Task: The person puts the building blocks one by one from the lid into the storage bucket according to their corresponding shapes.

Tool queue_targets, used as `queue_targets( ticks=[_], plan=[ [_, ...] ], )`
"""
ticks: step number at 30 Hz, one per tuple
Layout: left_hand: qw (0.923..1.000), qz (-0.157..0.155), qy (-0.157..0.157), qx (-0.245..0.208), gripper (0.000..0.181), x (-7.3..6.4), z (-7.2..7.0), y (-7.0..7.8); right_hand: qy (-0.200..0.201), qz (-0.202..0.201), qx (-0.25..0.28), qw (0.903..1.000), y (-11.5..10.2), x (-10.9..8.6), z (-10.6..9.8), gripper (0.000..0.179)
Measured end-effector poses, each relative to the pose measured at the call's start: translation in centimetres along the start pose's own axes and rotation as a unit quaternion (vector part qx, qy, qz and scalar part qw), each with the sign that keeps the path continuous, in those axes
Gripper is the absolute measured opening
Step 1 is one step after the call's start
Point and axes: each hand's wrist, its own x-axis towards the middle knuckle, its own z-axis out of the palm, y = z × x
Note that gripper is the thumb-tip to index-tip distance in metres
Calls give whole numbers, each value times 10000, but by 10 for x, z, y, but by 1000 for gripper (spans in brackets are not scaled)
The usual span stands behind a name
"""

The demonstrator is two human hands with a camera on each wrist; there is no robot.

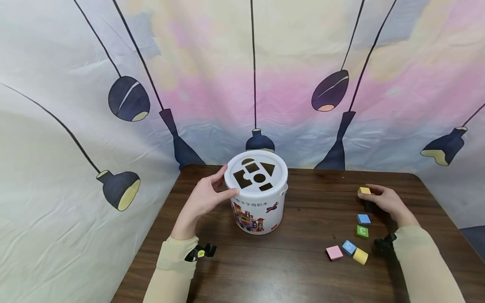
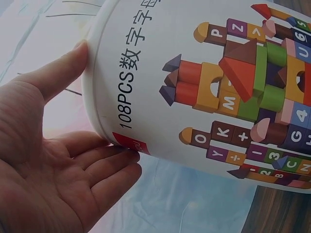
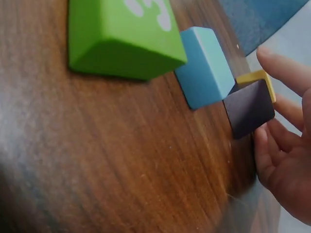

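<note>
A white bucket (image 1: pixel 257 214) with printed toy-block pictures stands upright on the table, its lid (image 1: pixel 278 179) cut with several shaped holes. My left hand (image 1: pixel 201 200) rests against its left side, thumb tip at the lid's rim and the other fingers stretched along the wall. To the right, my right hand (image 1: pixel 388 204) pinches a yellow block (image 1: pixel 364 190) between thumb and fingers. Just below those fingers sits a dark block (image 3: pixel 250 109), mostly hidden by the hand in the head view. Closer to me lie a blue block (image 1: pixel 363 219) and a green block (image 1: pixel 362 231) marked 3.
Nearer the front, a pink block (image 1: pixel 334 253), a blue block with a mark (image 1: pixel 349 247) and a yellow cylinder (image 1: pixel 360 256) lie close together. Behind the brown table (image 1: pixel 295 269) hangs a cloth (image 1: pixel 295 122) printed with lamps.
</note>
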Motion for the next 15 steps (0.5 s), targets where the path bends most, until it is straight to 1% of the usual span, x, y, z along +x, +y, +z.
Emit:
queue_targets(
  ticks=[7,12,15],
  plan=[
    [10000,28,20,89,89,1,-1,0,-86,238,298,9992,5,0,0,106],
    [9999,16,20,150,90,0,0,-1,-37,274,360,9990,7,1,1,106],
    [10000,32,-6,91,91,0,0,-1,30,258,419,9988,7,0,3,106]
  ],
)
